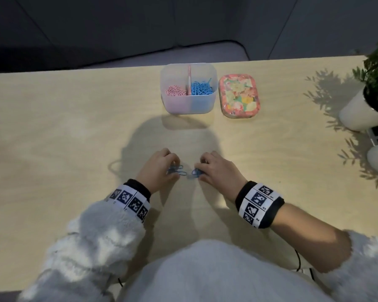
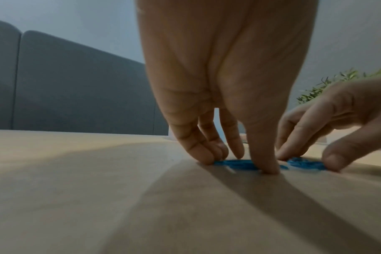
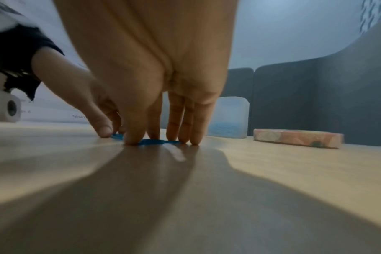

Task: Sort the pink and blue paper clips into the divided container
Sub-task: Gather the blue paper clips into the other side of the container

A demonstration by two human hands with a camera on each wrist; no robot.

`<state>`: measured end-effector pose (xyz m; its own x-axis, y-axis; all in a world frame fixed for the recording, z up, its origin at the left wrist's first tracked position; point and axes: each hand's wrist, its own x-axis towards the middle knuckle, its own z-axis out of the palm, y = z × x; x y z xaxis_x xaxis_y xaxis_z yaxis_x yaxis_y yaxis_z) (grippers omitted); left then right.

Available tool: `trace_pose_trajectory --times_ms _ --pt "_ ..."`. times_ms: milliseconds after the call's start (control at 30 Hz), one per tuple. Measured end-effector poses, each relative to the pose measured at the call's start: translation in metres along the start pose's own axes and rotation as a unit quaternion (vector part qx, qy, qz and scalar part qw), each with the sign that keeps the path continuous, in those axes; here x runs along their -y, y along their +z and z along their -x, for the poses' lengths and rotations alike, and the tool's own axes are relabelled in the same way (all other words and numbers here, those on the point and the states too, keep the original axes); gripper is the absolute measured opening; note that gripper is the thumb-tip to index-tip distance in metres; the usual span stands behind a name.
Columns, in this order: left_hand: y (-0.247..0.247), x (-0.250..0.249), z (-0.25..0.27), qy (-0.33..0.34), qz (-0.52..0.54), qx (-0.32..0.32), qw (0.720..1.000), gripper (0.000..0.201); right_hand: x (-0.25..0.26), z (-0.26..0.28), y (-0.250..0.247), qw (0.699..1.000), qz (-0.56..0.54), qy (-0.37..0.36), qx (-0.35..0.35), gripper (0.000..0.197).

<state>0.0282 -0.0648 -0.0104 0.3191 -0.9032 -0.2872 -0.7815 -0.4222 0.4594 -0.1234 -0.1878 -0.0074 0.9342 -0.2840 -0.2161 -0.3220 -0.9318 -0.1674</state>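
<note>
Wood table [image 1: 74,127]: both hands down on loose blue clips [image 1: 179,170], left hand [image 1: 156,168] & right hand [image 1: 218,168] each pinching some w/ curled fingers, divided container [image 1: 189,105] well behind.

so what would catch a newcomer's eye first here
Probably the two hands, left hand and right hand, fingertips down on small bunches of blue paper clips near the table's front. Then the divided container at the far edge, pink clips left, blue right, beside a floral tin.
</note>
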Motion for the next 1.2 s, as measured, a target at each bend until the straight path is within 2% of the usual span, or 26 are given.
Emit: trace_pose_trajectory --times_ms 133,167,233,333,400,467,533,667,767,867,900,1067,1133,1200 --pt "0.011 -0.004 0.007 -0.001 0.023 -0.011 1.000 0.015 0.001 0.006 0.015 0.999 0.030 0.014 -0.032 0.030" --pt "0.012 -0.005 0.008 -0.001 0.016 -0.012 1.000 0.014 0.003 0.009 0.013 0.999 0.004 0.025 -0.040 0.026" --pt "0.015 -0.008 0.008 0.007 -0.012 -0.014 1.000 0.014 0.003 0.010 0.011 0.996 -0.063 0.053 -0.019 0.010" --pt "0.016 -0.016 0.004 0.029 -0.063 -0.010 0.998 0.016 0.002 0.009 0.014 0.992 -0.101 0.076 0.014 0.015" --pt "0.012 -0.022 0.000 0.025 -0.094 0.019 0.995 0.019 0.001 0.011 0.014 0.990 -0.113 0.078 0.022 0.015" --pt "0.003 -0.027 -0.007 0.025 -0.091 0.031 0.995 0.019 0.000 0.014 0.011 0.988 -0.132 0.076 0.041 0.017" --pt "-0.013 -0.038 -0.021 0.042 -0.063 -0.007 0.997 0.019 -0.004 0.018 0.009 0.980 -0.172 0.085 0.052 0.017" --pt "-0.050 -0.069 -0.067 0.095 -0.028 -0.126 0.987 0.016 -0.019 0.025 0.001 0.958 -0.256 0.124 0.019 0.012" --pt "-0.071 -0.084 -0.106 0.089 -0.016 -0.206 0.974 0.034 -0.030 0.031 -0.008 0.961 -0.243 0.132 -0.021 0.006" --pt "-0.087 -0.088 -0.138 0.010 -0.031 -0.193 0.981 0.028 -0.037 0.035 -0.017 0.956 -0.249 0.138 -0.068 0.004" --pt "-0.089 -0.086 -0.147 0.002 -0.036 -0.196 0.980 0.026 -0.039 0.034 -0.019 0.953 -0.255 0.139 -0.085 0.005" --pt "-0.087 -0.078 -0.161 0.022 -0.129 -0.186 0.974 0.025 -0.049 0.018 -0.029 0.935 -0.281 0.152 -0.155 0.003" --pt "-0.088 -0.072 -0.159 0.031 -0.128 -0.217 0.967 0.028 -0.055 0.005 -0.038 0.926 -0.290 0.154 -0.185 0.004" --pt "-0.090 -0.059 -0.155 0.019 -0.079 -0.278 0.957 0.030 -0.061 -0.015 -0.053 0.917 -0.298 0.152 -0.215 0.006"
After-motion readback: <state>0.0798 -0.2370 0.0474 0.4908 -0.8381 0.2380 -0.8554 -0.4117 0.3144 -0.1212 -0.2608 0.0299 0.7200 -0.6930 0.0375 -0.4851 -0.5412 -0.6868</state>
